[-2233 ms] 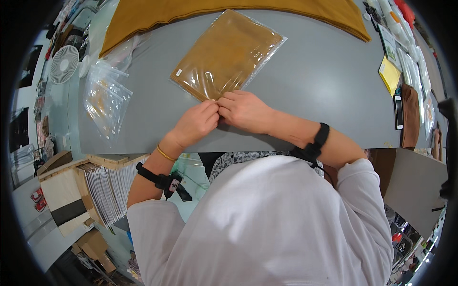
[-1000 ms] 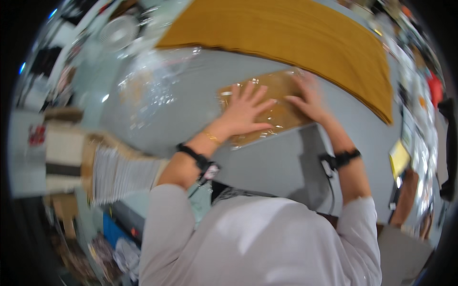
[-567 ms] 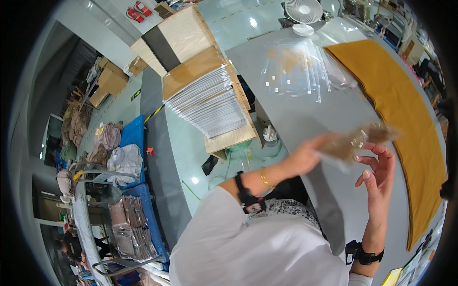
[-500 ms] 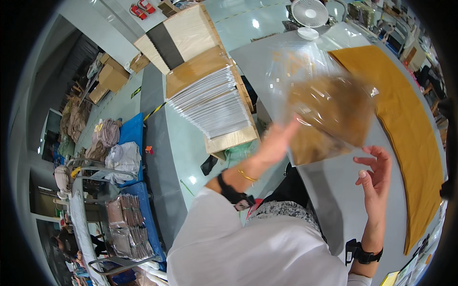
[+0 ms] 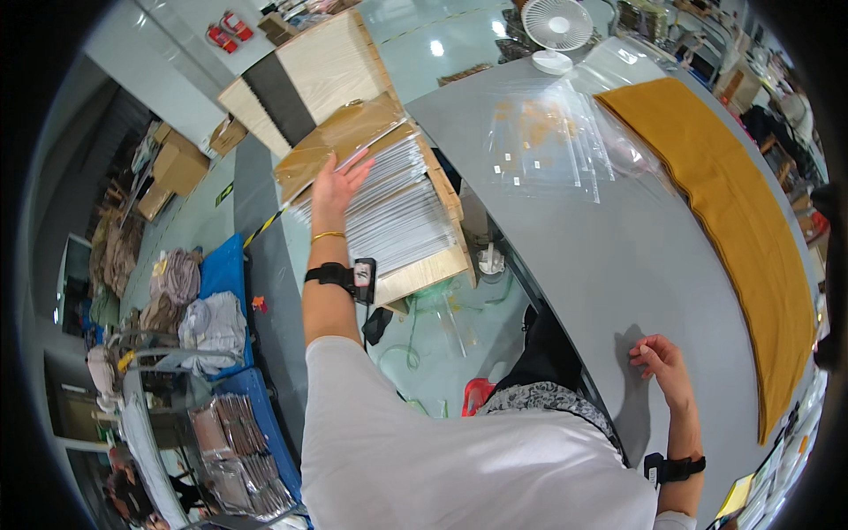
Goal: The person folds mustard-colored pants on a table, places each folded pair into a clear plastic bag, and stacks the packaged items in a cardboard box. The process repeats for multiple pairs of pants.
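Observation:
My left hand (image 5: 340, 184) reaches to the stack of flat, clear-bagged mustard-coloured fabric packs (image 5: 389, 208) in a wooden holder. Its fingers are stretched out along the near edge of the top mustard pack (image 5: 340, 137), which lies on the stack a little askew. Over the grey table (image 5: 609, 265) on the right, my right hand (image 5: 662, 364) hangs with loosely bent fingers and nothing visible in it. Beyond it lies a long folded mustard fabric (image 5: 729, 221). Several clear plastic bags (image 5: 548, 137) with white labels are spread at the table's far side.
A white fan (image 5: 556, 31) stands at the table's far edge. The wooden holder (image 5: 415, 278) stands left of the table. Further left, blue trolleys (image 5: 252, 389) carry bagged brown packs (image 5: 231, 442) and cloth bundles (image 5: 212, 322). Cardboard boxes (image 5: 181, 163) sit by the wall.
The bagged mustard pack has gone from over the table leftwards onto the stack, with my left hand. My right hand has lowered towards me, its fingers more bent.

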